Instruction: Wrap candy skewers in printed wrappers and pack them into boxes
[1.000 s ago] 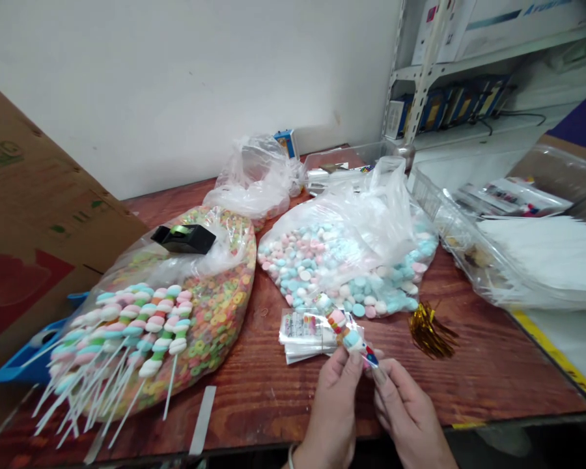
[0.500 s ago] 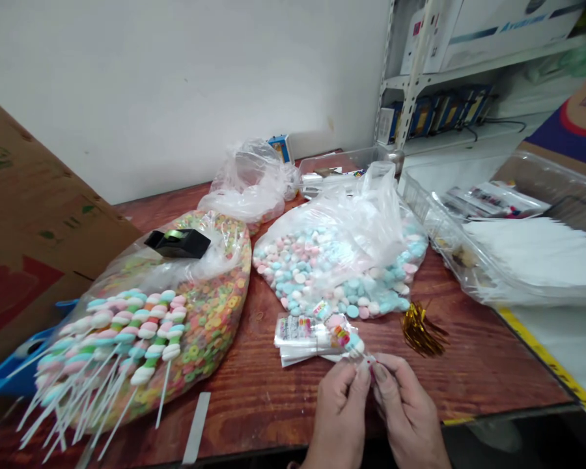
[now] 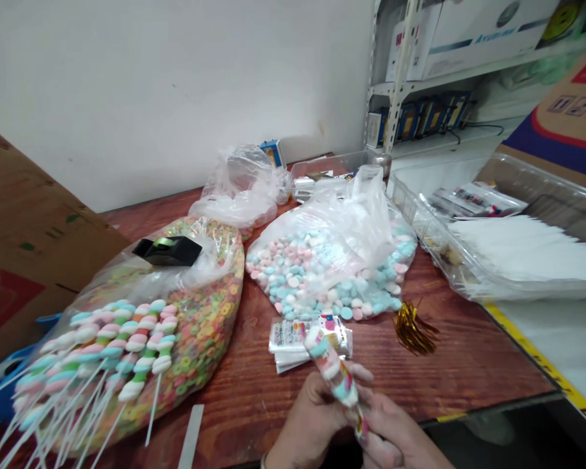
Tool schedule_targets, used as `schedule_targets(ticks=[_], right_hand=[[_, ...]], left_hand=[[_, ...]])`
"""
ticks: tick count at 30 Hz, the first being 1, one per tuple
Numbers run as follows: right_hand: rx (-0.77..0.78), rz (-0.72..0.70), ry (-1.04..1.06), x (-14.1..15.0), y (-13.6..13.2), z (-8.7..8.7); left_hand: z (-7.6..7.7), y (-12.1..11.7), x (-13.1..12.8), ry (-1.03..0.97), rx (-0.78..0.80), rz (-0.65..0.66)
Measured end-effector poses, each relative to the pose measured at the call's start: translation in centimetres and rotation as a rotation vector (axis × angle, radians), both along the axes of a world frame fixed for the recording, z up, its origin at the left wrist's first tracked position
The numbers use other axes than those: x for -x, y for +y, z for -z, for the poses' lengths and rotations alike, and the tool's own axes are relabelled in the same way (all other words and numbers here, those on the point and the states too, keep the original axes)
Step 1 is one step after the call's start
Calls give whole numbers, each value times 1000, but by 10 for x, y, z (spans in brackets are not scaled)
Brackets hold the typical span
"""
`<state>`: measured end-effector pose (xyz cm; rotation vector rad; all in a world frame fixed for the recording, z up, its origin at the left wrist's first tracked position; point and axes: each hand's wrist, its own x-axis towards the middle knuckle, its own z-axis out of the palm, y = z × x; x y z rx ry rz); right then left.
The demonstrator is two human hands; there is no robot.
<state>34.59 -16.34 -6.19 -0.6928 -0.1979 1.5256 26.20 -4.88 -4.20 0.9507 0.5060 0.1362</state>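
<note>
A marshmallow skewer (image 3: 333, 372) in a clear printed wrapper tilts up and to the left between my hands. My left hand (image 3: 305, 413) is closed around its lower part. At the gathered bottom end of the wrapper, the fingers of my right hand (image 3: 388, 426) are pinched together; the stick itself is hidden there. Just beyond lies a stack of clear printed wrappers (image 3: 286, 339). Gold twist ties (image 3: 415, 329) sit in a bunch to the right. Farther back rests a bag of pastel marshmallow candies (image 3: 297, 267).
At left, several marshmallow skewers (image 3: 102, 352) and a black tape dispenser (image 3: 168, 251) lie on a bag of ring-shaped candies (image 3: 215, 312). A clear plastic tray (image 3: 449, 273) holding white sticks stands right. Cardboard boxes (image 3: 43, 215) flank the wooden table (image 3: 254, 417).
The wrapped skewer has swung more upright and come nearer me. My right hand has moved lower, along the wrapper's bottom end. The view has shifted slightly right.
</note>
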Motion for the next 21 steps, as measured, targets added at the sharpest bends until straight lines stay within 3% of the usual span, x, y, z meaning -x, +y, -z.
schedule_targets(ticks=[4,6,10,14,18,21], right_hand=[[63,104,-284,7,3,11],[92,117,-343,11,6,15],[107,18,-414,15,7,17],[176,-9,-743,5,-7,10],[342,166,-1013,-28,-32,6],[532,403,-1325,-62,-50,7]], left_hand=[[-6,0,5,-63,-60,128],[-4,-2,5,-66,-75,112],[1,3,7,-46,19,-164],[2,30,20,-20,-81,-524],[5,56,37,100,-63,-730],[10,59,39,189,-41,-745]])
